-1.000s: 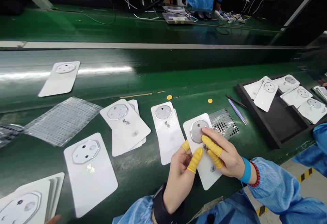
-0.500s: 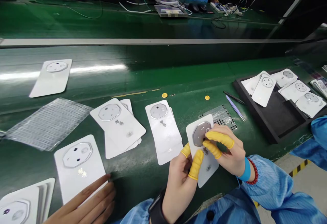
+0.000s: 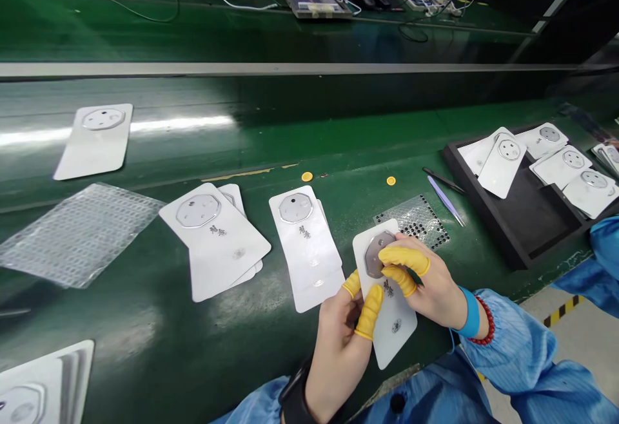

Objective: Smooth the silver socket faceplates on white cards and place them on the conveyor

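My left hand [image 3: 345, 340], in yellow finger cots, grips a white phone back cover [image 3: 395, 330] by its left edge between thumb and finger. The cover is tilted and has a grey octagonal camera area near its top, with dark characters below. Over that octagon, my right hand [image 3: 425, 276] has its yellow-capped thumb and finger pinched together against the surface; anything small between them is hidden. Just behind the right hand lies a clear sheet of black dots [image 3: 416, 221]. Left of my hands is an overlapping pair of white covers [image 3: 309, 250].
More covers [image 3: 217, 250] lie stacked to the left, near a bubbled plastic sheet [image 3: 82, 234]. One cover [image 3: 97, 144] rests farther back. On the right are purple tweezers [image 3: 445, 202] and a black tray [image 3: 527, 224] holding several covers. Two yellow finger cots [image 3: 307, 176] lie behind.
Another person's hand and the cover under it at the lower left are gone from view. My right fingertips have shifted slightly left on the octagon. The whole view has moved a little.
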{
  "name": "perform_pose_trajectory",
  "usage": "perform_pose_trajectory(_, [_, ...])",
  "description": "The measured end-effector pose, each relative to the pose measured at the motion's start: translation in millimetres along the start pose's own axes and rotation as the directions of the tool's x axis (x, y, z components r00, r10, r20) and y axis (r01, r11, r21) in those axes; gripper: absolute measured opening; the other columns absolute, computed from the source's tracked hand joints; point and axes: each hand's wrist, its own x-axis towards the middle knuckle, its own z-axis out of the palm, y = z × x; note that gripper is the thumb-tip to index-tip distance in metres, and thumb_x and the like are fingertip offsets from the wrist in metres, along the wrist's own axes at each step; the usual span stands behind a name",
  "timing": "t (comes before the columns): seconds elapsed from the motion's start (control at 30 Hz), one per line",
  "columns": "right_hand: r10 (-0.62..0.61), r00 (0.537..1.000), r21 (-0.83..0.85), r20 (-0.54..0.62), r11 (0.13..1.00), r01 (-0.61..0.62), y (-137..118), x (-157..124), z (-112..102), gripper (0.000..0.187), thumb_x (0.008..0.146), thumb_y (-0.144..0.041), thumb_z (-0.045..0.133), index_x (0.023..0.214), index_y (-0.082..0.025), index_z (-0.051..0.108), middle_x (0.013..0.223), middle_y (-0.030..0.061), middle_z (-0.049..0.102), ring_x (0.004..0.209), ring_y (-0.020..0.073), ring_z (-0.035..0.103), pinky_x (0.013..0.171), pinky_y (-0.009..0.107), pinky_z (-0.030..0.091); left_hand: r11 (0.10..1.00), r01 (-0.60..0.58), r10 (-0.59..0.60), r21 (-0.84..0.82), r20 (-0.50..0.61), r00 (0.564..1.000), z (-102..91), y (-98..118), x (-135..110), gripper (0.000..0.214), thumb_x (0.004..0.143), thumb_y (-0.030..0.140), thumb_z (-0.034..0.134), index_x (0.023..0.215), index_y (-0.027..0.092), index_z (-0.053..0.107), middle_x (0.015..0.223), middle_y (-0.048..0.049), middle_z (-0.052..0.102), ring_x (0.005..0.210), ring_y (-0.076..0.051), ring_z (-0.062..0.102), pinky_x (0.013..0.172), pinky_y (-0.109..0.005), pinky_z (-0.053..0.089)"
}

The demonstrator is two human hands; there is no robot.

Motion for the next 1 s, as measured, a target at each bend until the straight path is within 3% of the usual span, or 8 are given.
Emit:
perform_pose_trajectory(0.17, [-0.006, 0.998, -0.023, 0.060, 1.000, 0.007, 3, -2, 0, 0.033, 0.089, -0.004, 0.042, 0.119, -0.017, 0.051, 0.100, 0.0088, 0.063, 0.099, 0.0185, 0.061, 0.099, 0.045, 0.050, 1.000, -0.006, 0.006, 0.010, -0.032, 0.999, 0.4, -1, 2, 0.021, 0.068, 0.011, 0.075, 0.089, 0.017, 0.072, 0.082, -0.0035, 0.076, 0.070, -0.020, 0.072, 0.059, -0.022, 0.058])
perform_pose_trajectory(0.37, [0.026, 0.994, 0.044, -0.110, 0.999, -0.021, 2, 0, 1, 0.033, 0.089, -0.005, 0.052, 0.118, -0.021, 0.053, 0.100, 0.0061, 0.066, 0.096, 0.0170, 0.063, 0.094, 0.038, 0.054, 0.996, -0.025, 0.031, -0.090, 0.060, 0.998, 1.6, 5, 6, 0.026, 0.071, 0.010, 0.076, 0.093, 0.024, 0.074, 0.087, 0.0021, 0.078, 0.074, -0.015, 0.072, 0.067, -0.017, 0.057])
perform_pose_trajectory(0.6, [0.013, 0.988, 0.042, -0.155, 0.999, -0.006, -4, 3, 0, 0.025, 0.086, 0.000, 0.055, 0.105, -0.015, 0.059, 0.091, 0.0074, 0.069, 0.088, 0.0154, 0.065, 0.092, 0.040, 0.054, 0.993, -0.015, 0.023, -0.116, 0.068, 0.997, 4.6, 8, 2, 0.032, 0.068, 0.008, 0.079, 0.096, 0.025, 0.076, 0.085, 0.0022, 0.079, 0.069, -0.014, 0.072, 0.067, -0.015, 0.056])
perform_pose_trajectory(0.83, [-0.021, 0.992, -0.044, -0.126, 0.999, 0.015, -4, 3, -5, 0.018, 0.089, -0.006, 0.055, 0.101, -0.017, 0.063, 0.086, 0.0068, 0.073, 0.084, 0.0166, 0.068, 0.087, 0.042, 0.056, 0.967, 0.098, -0.075, -0.235, 0.103, 0.992, 7.4, 16, 3, 0.023, 0.073, 0.024, 0.079, 0.095, 0.030, 0.077, 0.089, 0.0021, 0.079, 0.075, -0.011, 0.073, 0.072, -0.012, 0.055])
perform_pose_trajectory(1.0, [0.017, 0.982, 0.055, -0.188, 0.998, -0.006, -6, 7, -7, 0.026, 0.087, -0.003, 0.056, 0.107, -0.018, 0.063, 0.086, 0.0066, 0.075, 0.083, 0.0163, 0.069, 0.083, 0.039, 0.058, 0.949, 0.150, -0.115, -0.279, 0.137, 0.984, 6.7, 18, 2, 0.019, 0.074, 0.031, 0.078, 0.093, 0.032, 0.077, 0.087, 0.0032, 0.079, 0.071, -0.008, 0.072, 0.073, -0.011, 0.054])
